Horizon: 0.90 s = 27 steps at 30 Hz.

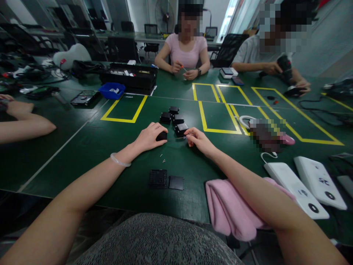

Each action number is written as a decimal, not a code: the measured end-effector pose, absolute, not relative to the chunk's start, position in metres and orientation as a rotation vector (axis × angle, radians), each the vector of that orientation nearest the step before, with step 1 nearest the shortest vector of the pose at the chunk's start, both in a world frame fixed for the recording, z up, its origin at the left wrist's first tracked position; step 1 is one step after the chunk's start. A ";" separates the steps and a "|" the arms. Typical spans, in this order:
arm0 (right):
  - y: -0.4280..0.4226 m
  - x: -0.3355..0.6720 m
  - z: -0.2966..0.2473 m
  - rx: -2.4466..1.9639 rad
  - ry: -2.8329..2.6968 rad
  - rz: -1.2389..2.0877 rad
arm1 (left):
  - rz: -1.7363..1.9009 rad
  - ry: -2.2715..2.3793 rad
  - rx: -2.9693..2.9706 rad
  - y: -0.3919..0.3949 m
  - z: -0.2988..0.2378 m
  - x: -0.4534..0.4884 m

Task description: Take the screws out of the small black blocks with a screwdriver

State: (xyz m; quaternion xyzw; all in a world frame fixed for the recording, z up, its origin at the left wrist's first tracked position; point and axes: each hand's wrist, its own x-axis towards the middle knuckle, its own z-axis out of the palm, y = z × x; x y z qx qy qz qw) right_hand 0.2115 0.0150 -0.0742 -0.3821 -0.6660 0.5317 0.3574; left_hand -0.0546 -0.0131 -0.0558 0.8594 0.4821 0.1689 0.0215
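My left hand (151,137) is closed around a small black plastic box (162,136), pressing it on the green table. In my right hand (200,141) is a thin screwdriver (179,138), its shaft lying level and pointing left at the box's side. Whether the tip touches the box, I cannot tell. Just beyond my hands several similar black boxes (178,119) sit in a cluster. Nearer to me lie a few tiny screws (163,161). Closer still, an open black casing half (158,178) rests beside a flat black cover (176,183).
A pink cloth (228,209) and white power banks (298,189) lie at right, under and beyond my right forearm. A blue bin (111,90) stands by a black crate (129,79). Two people sit opposite, one holding a screwdriver, one a power drill (285,68). Someone's forearm (24,127) shows at left.
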 end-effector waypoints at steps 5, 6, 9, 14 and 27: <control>0.015 0.211 -0.075 -0.987 -1.710 1.375 | 0.514 1.508 2.667 -0.012 -0.057 -0.055; 0.015 0.211 -0.076 -0.974 -1.708 1.375 | 0.513 1.510 2.669 -0.012 -0.057 -0.055; 0.016 0.210 -0.078 -0.933 -1.707 1.393 | 0.510 1.512 2.667 -0.013 -0.056 -0.055; 0.017 0.212 -0.077 -0.961 -1.706 1.390 | 0.504 1.513 2.661 -0.013 -0.056 -0.054; 0.016 0.211 -0.077 -0.948 -1.707 1.393 | 0.507 1.512 2.653 -0.013 -0.056 -0.054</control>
